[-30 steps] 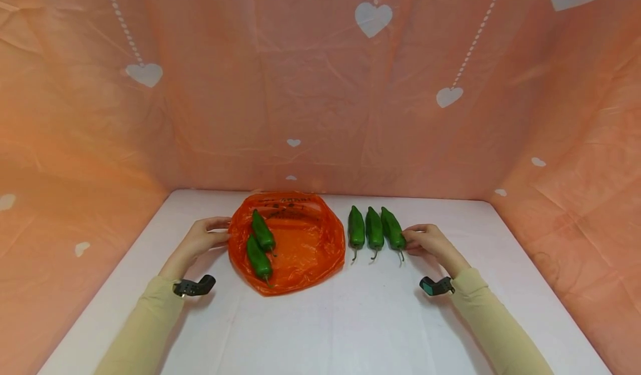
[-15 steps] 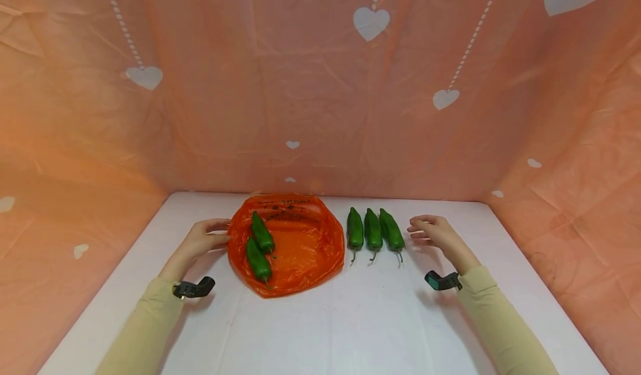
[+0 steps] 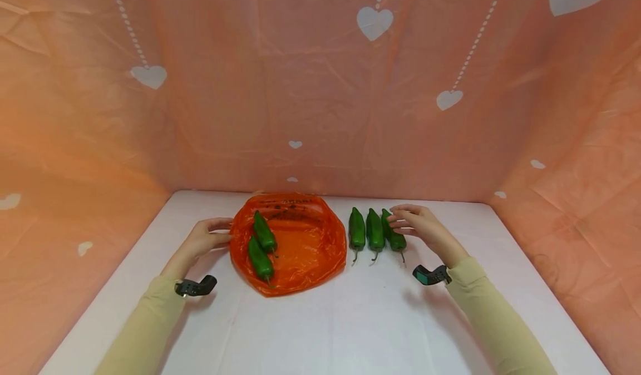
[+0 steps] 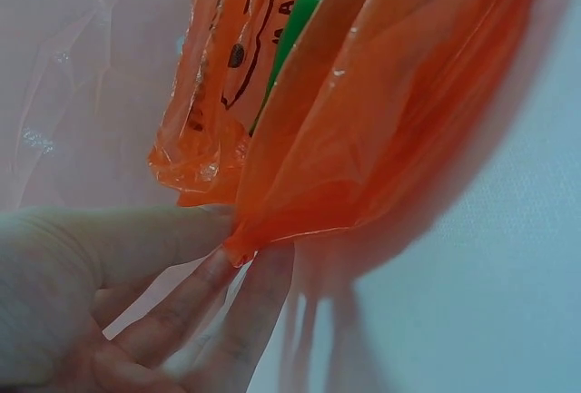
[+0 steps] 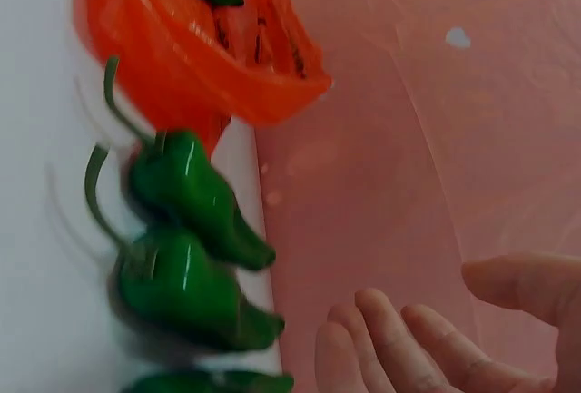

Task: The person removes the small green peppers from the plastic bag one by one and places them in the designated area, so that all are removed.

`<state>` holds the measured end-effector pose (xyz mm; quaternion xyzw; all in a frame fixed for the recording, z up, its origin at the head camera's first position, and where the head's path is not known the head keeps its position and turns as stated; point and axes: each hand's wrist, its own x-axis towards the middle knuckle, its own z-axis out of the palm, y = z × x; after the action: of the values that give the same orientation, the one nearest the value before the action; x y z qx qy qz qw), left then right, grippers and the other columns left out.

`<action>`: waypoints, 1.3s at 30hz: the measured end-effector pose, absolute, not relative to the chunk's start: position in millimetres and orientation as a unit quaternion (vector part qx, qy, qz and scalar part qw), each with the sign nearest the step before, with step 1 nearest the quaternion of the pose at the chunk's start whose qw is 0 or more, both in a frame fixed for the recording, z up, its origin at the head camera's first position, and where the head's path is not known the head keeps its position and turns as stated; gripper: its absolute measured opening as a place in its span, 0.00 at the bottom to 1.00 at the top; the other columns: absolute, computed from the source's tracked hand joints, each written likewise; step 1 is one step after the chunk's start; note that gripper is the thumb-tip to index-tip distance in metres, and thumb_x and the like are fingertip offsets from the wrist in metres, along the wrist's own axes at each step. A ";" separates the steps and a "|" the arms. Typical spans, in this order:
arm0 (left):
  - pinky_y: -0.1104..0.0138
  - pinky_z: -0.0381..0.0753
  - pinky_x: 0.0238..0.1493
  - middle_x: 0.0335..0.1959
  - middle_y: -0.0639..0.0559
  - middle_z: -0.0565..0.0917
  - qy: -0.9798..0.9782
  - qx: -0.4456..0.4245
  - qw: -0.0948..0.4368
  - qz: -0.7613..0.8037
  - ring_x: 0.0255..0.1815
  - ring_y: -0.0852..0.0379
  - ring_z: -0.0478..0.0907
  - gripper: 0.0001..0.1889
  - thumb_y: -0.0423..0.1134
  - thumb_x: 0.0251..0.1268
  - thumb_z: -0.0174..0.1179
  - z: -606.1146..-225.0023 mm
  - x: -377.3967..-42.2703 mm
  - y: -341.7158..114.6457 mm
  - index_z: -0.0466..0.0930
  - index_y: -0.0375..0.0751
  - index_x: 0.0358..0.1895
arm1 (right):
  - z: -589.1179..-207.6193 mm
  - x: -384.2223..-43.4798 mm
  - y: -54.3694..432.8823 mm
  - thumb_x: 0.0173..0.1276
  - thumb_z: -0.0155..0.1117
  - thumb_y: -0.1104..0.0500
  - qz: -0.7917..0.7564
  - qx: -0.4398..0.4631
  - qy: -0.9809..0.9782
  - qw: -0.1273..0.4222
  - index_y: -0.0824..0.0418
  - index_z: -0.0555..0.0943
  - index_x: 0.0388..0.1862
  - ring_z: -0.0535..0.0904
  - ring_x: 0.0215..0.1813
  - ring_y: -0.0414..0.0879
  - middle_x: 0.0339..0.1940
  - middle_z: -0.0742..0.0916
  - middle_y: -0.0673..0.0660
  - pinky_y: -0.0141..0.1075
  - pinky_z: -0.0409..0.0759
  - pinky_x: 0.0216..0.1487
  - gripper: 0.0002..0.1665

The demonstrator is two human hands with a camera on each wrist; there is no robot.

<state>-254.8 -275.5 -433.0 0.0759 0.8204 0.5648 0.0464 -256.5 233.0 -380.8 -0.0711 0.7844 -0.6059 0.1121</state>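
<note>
An orange plastic bag (image 3: 300, 275) lies with its mouth spread wide on the white table, and two green peppers (image 3: 260, 258) rest inside it. At the bag's left edge my left hand (image 3: 200, 238) pinches the rim between thumb and fingers; the left wrist view shows the fingertips (image 4: 218, 266) gripping a gathered bit of film. Three more green peppers (image 3: 357, 230) lie side by side to the right of the bag, stems toward me. Over the rightmost pepper (image 3: 397, 241) hovers my right hand (image 3: 420, 225), fingers loosely spread and holding nothing, partly hiding it.
The white table (image 3: 320, 330) reaches back to an orange cloth backdrop (image 3: 320, 97) with white hearts. Similar cloth hangs along both sides. A dark strap device sits on each wrist, the left one (image 3: 195, 287) beside the bag.
My right hand first drew back to the right from the rightmost pepper, then came left again above it. The left hand keeps its place at the bag's rim.
</note>
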 end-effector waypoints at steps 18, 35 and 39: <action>0.57 0.83 0.45 0.58 0.24 0.71 0.830 0.075 0.046 0.551 0.52 0.36 0.78 0.27 0.27 0.63 0.59 -432.6 -253.2 -273.5 0.64 0.20 0.64 | -378.5 -273.7 155.4 0.75 0.52 0.59 -0.632 -0.139 0.739 0.186 0.73 0.68 0.64 0.73 0.60 0.66 0.57 0.77 0.73 0.51 0.73 0.61 0.25; 0.58 0.83 0.45 0.57 0.24 0.72 0.835 0.074 0.039 0.544 0.51 0.36 0.78 0.26 0.26 0.62 0.59 -434.9 -255.4 -274.0 0.66 0.21 0.63 | -384.9 -285.6 102.2 0.75 0.52 0.57 -0.653 -0.169 0.699 0.238 0.72 0.65 0.67 0.69 0.63 0.67 0.61 0.75 0.73 0.46 0.74 0.61 0.28; 0.58 0.83 0.45 0.57 0.25 0.72 0.837 0.070 0.041 0.541 0.51 0.37 0.78 0.26 0.27 0.63 0.59 -435.3 -256.0 -274.2 0.66 0.22 0.63 | -384.1 -287.9 93.3 0.75 0.51 0.58 -0.665 -0.174 0.683 0.245 0.73 0.65 0.67 0.69 0.63 0.66 0.61 0.76 0.71 0.47 0.73 0.62 0.27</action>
<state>-256.0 -274.2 -435.3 0.0704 0.8369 0.5412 0.0413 -287.9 93.3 -384.1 -0.1742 0.6834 -0.6652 0.2451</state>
